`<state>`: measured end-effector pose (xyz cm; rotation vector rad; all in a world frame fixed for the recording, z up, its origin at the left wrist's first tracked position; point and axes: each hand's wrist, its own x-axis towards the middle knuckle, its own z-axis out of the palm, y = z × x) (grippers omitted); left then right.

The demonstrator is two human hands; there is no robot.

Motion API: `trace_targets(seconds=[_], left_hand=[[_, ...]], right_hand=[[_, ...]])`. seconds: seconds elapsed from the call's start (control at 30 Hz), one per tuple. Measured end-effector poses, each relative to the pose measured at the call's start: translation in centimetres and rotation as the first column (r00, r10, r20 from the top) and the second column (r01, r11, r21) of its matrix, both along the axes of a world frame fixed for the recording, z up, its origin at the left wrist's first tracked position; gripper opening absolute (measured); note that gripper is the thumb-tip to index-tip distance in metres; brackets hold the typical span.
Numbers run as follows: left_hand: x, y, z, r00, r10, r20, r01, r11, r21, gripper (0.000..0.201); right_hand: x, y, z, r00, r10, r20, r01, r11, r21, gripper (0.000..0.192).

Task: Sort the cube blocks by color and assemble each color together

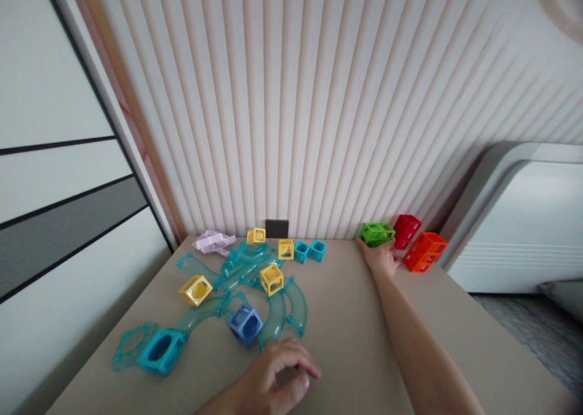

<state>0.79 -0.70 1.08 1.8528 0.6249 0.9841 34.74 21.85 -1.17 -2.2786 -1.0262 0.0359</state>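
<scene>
Fingers of the right hand were closed on the green cube frame at the far edge of the worktop, hard against the ribbed wall; the fingertips themselves were hidden behind the frame, so how far they wrapped round it could not be told. Just beside it stood a red cube frame, and next to that an orange block of what looked like two joined frames, though the seam was hard to make out.

The left hand lay low at the near edge, its wrist cut off by the bottom of the picture. Its fingers were loosely curled and spread with nothing between them, the tips just touching or hovering over the worktop; which of the two could not be told. Nearest to it sat a blue cube frame, resting partly on curved clear teal track pieces.

Farther left lay a teal block on a flat teal ring whose outline blurred into the surface. Yellow cube frames were scattered over the tracks, with two small teal frames and a pale lilac piece near the wall. A dark wall plate was partly hidden behind them.
</scene>
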Motion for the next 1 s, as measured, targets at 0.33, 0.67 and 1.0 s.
trace_targets(seconds=[0.33, 0.67, 1.0], left_hand=[[0.0, 0.0, 0.2, 0.996, 0.038, -0.083, -0.041, 0.999, -0.034, 0.030], [0.0, 0.5, 1.2, 0.988, 0.043, -0.151, -0.082, 0.962, -0.261, 0.040], [0.1, 0.8, 1.4, 0.992, 0.088, 0.087, -0.032, 0.859, -0.510, 0.043]], right_hand=[[-2.5, -2.6, 0.3, 0.975, 0.104, 0.197, -0.162, 0.937, 0.310, 0.066], [-17.4, -9.9, 2.8, 0.202, 0.788, 0.582, -0.976, 0.214, 0.049, 0.035], [-20.6, -12.1, 1.7, 0.299, 0.889, 0.348, -0.954, 0.290, 0.079, 0.036]])
